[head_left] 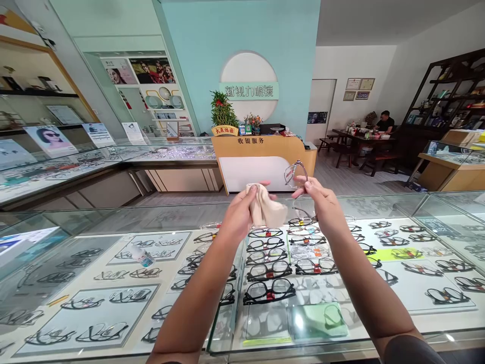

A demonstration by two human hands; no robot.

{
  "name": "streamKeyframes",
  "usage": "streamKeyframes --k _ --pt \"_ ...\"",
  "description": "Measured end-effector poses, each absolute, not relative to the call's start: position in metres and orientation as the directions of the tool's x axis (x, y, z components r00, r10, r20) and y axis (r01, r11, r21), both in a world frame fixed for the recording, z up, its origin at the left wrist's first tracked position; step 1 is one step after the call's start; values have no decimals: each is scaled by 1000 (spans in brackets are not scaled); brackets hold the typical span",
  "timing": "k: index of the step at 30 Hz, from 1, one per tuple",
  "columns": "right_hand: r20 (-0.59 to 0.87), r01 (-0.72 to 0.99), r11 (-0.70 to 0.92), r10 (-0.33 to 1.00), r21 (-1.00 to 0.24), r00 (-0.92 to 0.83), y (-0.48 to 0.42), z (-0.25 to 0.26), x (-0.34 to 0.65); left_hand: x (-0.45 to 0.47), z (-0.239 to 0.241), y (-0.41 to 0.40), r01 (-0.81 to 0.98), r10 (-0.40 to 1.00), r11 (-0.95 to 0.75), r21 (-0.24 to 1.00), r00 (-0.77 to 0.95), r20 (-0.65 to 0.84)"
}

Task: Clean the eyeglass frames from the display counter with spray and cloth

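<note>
My left hand (242,207) is closed on a beige cleaning cloth (267,210) that hangs from my fingers above the glass counter. My right hand (320,199) pinches a pair of clear-framed glasses (295,174) and holds them up; one temple hangs down beside the cloth. Both hands are raised over the glass display counter (113,222), close together, with the cloth just left of the glasses.
Under the glass lie several rows of black frames (270,273), a green cloth (322,318) and a small spray bottle (143,256). A wooden cashier desk (261,156) stands ahead. More glass cases run along the left. A person sits at a table (384,124) at the back right.
</note>
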State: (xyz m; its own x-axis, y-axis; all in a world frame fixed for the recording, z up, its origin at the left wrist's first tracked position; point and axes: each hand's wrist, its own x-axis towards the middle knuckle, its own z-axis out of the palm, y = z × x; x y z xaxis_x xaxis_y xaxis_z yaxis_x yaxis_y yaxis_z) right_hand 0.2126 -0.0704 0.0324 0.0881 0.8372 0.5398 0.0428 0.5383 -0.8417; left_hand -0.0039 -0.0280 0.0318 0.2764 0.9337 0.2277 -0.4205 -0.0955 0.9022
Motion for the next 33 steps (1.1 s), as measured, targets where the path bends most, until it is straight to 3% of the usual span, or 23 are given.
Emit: streamKeyframes --k 3,7,11,16,20,27,30,33 --pt "527 33 527 850 -849 -12 -73 38 226 -13 34 -31 -142 901 -368 919 192 390" --pt "464 81 499 846 -863 -261 -80 45 238 -20 40 -42 183 758 -652 736 147 635" --pt "417 106 515 784 -851 -460 -84 50 241 -19 40 -48 219 599 -801 557 299 743" --pt "396 95 523 740 -847 -543 -85 51 243 -19 35 -45 255 405 -911 323 411 817" --pt "409 80 529 735 -845 -540 -89 53 243 -20 37 -45 277 279 -946 169 428 859" --pt "411 99 525 757 -845 -508 -102 59 240 -19 42 -51 276 229 -954 121 400 887" --pt "530 139 589 789 -796 -310 -108 59 240 -21 44 -53 299 184 -951 74 359 915" --pt "707 240 683 707 -689 17 -114 58 241 -23 45 -57 354 165 -933 63 267 949"
